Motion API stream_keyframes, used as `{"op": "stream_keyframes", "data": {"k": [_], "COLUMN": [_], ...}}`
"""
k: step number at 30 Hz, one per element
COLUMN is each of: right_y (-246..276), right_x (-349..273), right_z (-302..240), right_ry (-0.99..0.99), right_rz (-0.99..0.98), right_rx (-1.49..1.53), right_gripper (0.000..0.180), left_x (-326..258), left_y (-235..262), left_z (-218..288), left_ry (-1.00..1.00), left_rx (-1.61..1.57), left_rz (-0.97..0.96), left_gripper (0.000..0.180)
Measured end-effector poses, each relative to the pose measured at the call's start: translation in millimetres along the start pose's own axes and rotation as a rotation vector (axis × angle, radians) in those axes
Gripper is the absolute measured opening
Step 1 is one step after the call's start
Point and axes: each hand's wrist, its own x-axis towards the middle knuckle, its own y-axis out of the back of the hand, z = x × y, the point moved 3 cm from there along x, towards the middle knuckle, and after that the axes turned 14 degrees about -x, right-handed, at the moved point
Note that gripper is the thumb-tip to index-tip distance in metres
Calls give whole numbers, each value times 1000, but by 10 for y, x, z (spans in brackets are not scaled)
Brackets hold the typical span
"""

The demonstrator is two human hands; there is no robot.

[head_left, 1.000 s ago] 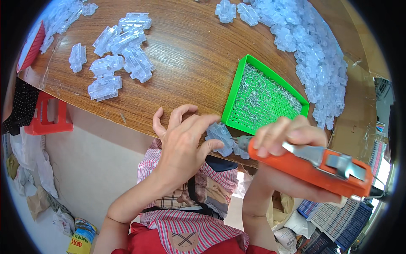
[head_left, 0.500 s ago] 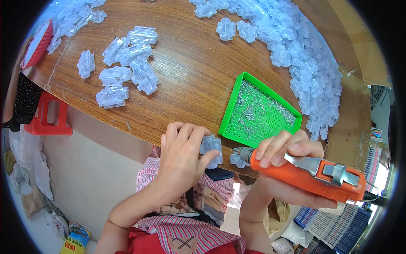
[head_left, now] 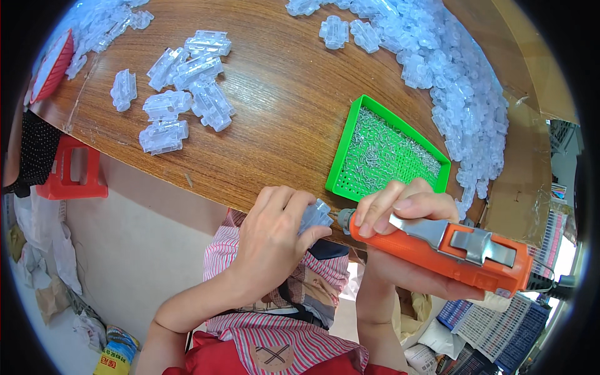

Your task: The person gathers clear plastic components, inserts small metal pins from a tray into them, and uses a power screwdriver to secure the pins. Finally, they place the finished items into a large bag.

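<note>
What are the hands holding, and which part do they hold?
Right hand: an orange power tool, gripped around its body. Left hand: a clear plastic piece, held by its left side.

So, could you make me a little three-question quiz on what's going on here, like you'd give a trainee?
1. Which hand grips the orange power tool?
2. True or false: small metal pieces lie in the green tray.
3. What does the left hand hold?
A) the green tray
B) a clear plastic part
C) the orange power tool

Key:
1. The right hand.
2. True.
3. B.
</note>
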Motion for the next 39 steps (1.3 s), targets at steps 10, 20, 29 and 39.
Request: {"op": "stream_keyframes", "data": {"k": [10, 20, 29, 39], "right_y": [26, -30, -5, 268], "right_x": [-110, -275, -131, 167], "right_z": [77, 142, 130, -257], "right_ry": [-55, -121, -101, 167], "right_rz": [30, 68, 74, 157], "right_rx": [-33, -10, 8, -29], "right_gripper": [18, 44, 69, 108], "left_x": [46, 63, 68, 367], "left_y": [32, 27, 43, 245], "left_z": [3, -49, -48, -130], "left_ry": [65, 178, 161, 202], "left_rx": [-29, -144, -175, -93], "left_rz": [22, -32, -10, 87], "left_gripper": [35, 28, 29, 41]}}
